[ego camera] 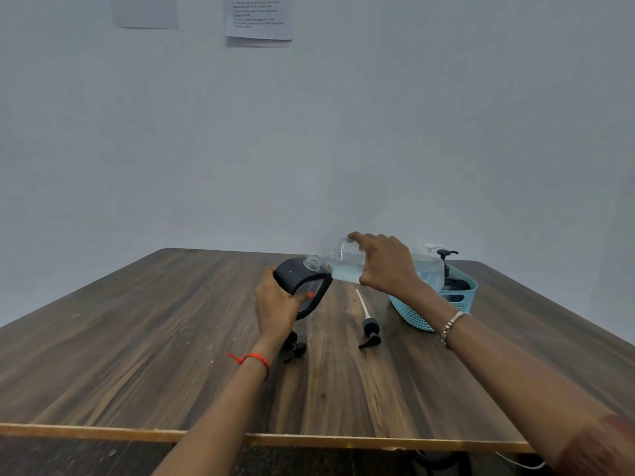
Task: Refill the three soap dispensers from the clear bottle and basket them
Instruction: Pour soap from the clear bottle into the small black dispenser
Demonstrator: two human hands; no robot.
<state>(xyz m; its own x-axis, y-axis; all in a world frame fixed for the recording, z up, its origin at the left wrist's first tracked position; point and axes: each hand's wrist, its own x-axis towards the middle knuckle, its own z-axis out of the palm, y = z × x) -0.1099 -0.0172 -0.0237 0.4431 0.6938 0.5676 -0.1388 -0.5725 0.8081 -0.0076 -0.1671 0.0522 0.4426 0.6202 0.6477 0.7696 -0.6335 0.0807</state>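
My left hand grips a black soap dispenser tilted to the right, its clear threaded neck open with no pump. My right hand holds the clear bottle nearly on its side, its open mouth touching the dispenser's neck; pale blue liquid lies in its lower part. A black pump head with a white tube lies on the table between my arms. A second black pump lies just beside my left wrist. A teal basket at the right holds two dispensers, one clear and one black.
The wooden table runs back to a pale wall with papers pinned high up. Its near edge crosses the bottom of the view. A white cable hangs below the table at the lower right.
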